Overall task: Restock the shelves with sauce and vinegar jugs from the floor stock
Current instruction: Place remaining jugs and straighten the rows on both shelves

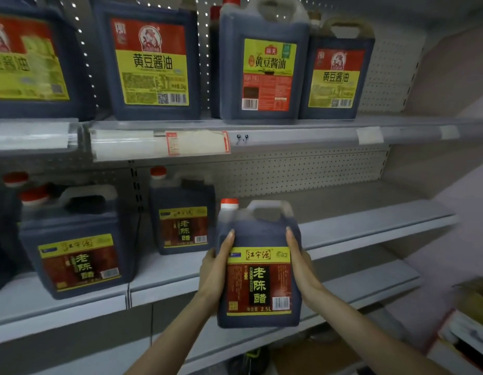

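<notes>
Both hands clamped on a dark plastic vinegar jug (258, 266) with a red cap, held up in front of the grey metal middle shelf (370, 228).

Left hand (216, 269) presses the jug's left side, right hand (300, 262) the right side, fingers flat along the walls, label facing the camera and jug upright. It's in the air, just right of another vinegar jug (182, 217) standing on that shelf; a third, nearer jug (75, 247) stands further left. The top shelf (302, 132) carries squarish soy sauce jugs (151, 63) with glossy yellow-and-red labels. Perforated back panel (302, 169) behind.
</notes>
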